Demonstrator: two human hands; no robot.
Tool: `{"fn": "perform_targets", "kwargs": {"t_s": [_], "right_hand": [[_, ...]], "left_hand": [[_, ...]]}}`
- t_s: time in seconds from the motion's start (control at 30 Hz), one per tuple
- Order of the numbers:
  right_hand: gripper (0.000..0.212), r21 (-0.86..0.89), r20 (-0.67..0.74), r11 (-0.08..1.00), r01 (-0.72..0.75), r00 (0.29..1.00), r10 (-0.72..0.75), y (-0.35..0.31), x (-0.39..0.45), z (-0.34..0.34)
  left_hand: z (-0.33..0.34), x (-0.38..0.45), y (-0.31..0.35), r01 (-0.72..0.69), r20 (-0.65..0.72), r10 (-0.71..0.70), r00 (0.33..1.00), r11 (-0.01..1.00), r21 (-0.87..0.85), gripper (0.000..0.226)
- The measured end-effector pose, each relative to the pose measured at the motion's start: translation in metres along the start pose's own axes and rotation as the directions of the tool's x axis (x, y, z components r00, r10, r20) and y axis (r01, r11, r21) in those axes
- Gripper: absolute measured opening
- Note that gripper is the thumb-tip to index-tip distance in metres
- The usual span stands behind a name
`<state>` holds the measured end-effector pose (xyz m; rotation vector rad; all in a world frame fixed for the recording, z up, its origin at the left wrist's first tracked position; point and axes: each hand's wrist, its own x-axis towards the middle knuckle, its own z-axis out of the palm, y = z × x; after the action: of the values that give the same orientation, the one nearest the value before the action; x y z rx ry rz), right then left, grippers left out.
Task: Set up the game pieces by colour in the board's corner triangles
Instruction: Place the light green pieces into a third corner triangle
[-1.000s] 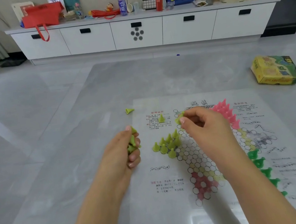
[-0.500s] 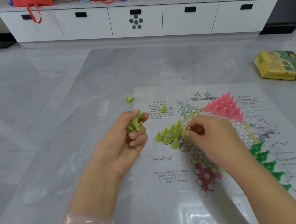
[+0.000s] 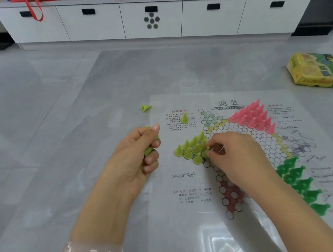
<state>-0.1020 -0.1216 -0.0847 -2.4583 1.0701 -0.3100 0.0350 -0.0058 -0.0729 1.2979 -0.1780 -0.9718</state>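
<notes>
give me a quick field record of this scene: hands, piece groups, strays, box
left hand: holds several lime pieces
right hand: pinches a lime piece at the lime cluster
pink pieces: standing in far triangle
dark green pieces: standing along right edge of board
strays: one lime piece upright on the printed text, one tipped over off the board
game box: far right on floor

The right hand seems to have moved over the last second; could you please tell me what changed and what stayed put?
The right hand came down from above the board to the yellow-green cluster, its grip setting a yellow-green piece at the cluster's edge. The left hand keeps holding its spare yellow-green pieces. The pink pieces, dark green pieces and two stray pieces stayed put.
</notes>
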Motion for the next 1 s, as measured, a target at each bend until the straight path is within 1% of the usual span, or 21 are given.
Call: {"fn": "perform_targets", "kwargs": {"t_s": [0.43,0.57,0.9,1.0], "right_hand": [[0.015,-0.037,0.004,0.999,0.008,1.0,-0.008,-0.0009,0.0,0.0035],[0.012,-0.046,0.001,0.999,0.017,1.0,-0.017,-0.0015,-0.0003,0.0036],[0.014,-0.046,0.002,0.999,0.013,1.0,-0.013,-0.0034,-0.0007,0.0035],[0.014,-0.045,0.0,0.999,0.012,1.0,-0.012,-0.0036,-0.0013,0.0037]], "left_hand": [[0.0036,0.0039,-0.0039,0.015,0.025,-0.013,1.0,0.997,-0.08,0.008],[0.0045,0.0033,-0.0042,0.01,0.032,-0.008,0.999,0.998,-0.057,0.009],[0.0042,0.0024,-0.0033,0.029,0.034,-0.026,0.999,0.996,-0.081,0.006],[0.0047,0.0018,-0.0031,0.029,0.036,-0.027,0.999,0.998,-0.05,0.004]]}}
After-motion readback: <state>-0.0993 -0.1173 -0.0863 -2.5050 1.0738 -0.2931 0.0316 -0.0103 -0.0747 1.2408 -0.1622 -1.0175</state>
